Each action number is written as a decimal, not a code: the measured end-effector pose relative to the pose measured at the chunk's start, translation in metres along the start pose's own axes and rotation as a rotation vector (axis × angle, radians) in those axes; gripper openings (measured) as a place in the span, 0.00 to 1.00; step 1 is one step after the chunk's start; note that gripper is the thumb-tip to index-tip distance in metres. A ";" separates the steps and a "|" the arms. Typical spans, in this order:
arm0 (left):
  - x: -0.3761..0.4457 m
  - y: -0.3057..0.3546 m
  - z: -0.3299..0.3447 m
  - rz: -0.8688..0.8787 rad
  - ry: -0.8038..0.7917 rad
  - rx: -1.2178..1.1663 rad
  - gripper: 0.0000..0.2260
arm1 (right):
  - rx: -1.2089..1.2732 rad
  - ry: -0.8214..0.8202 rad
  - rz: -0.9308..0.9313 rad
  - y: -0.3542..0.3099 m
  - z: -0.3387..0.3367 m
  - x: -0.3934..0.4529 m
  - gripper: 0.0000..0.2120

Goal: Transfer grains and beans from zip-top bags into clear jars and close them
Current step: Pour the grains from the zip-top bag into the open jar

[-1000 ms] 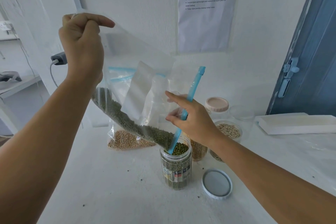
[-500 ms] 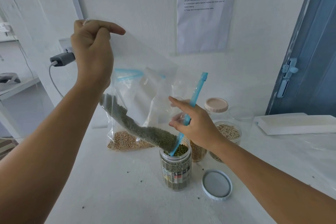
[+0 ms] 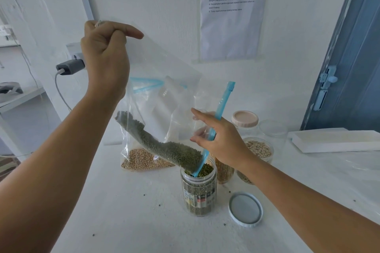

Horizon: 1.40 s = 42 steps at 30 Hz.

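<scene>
Left hand (image 3: 104, 55) pinching the zip-top bag (image 3: 164, 96) high by its bottom corner, right hand (image 3: 221, 144) gripping the blue zipper edge to funnel green beans (image 3: 164, 150) into the open jar (image 3: 199, 189) mid-table, beside its lid (image 3: 245, 209).

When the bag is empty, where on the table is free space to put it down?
Bare tabletop lies in front of the open jar, left of the loose lid. It is crowded behind the jar: the soybean bag and more jars.
</scene>
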<state>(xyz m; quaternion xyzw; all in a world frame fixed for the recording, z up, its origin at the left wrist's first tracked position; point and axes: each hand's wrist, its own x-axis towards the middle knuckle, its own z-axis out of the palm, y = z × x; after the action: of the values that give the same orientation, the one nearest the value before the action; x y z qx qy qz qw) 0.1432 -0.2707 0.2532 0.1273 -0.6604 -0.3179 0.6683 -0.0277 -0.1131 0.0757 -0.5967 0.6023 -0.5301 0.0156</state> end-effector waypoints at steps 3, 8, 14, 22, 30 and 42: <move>0.005 -0.001 0.000 0.004 0.014 0.013 0.24 | 0.020 0.013 -0.002 -0.001 -0.001 0.003 0.34; 0.011 0.001 0.001 0.033 0.013 0.010 0.23 | 0.016 0.015 -0.026 -0.005 0.001 0.004 0.35; 0.016 -0.002 0.002 0.010 0.018 0.002 0.24 | 0.031 0.019 -0.025 -0.004 0.002 0.007 0.34; 0.019 0.001 0.003 0.003 0.019 0.001 0.23 | 0.041 0.034 -0.040 -0.004 0.004 0.010 0.35; 0.021 0.002 0.005 0.015 0.009 0.006 0.24 | 0.034 0.041 -0.044 -0.003 0.005 0.010 0.36; 0.023 0.000 0.007 0.028 0.005 -0.008 0.23 | 0.049 0.039 -0.045 -0.003 0.007 0.010 0.36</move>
<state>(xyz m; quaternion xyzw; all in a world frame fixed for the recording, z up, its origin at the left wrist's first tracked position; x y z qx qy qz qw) 0.1345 -0.2826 0.2719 0.1160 -0.6592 -0.3109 0.6748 -0.0236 -0.1237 0.0808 -0.5993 0.5756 -0.5563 0.0066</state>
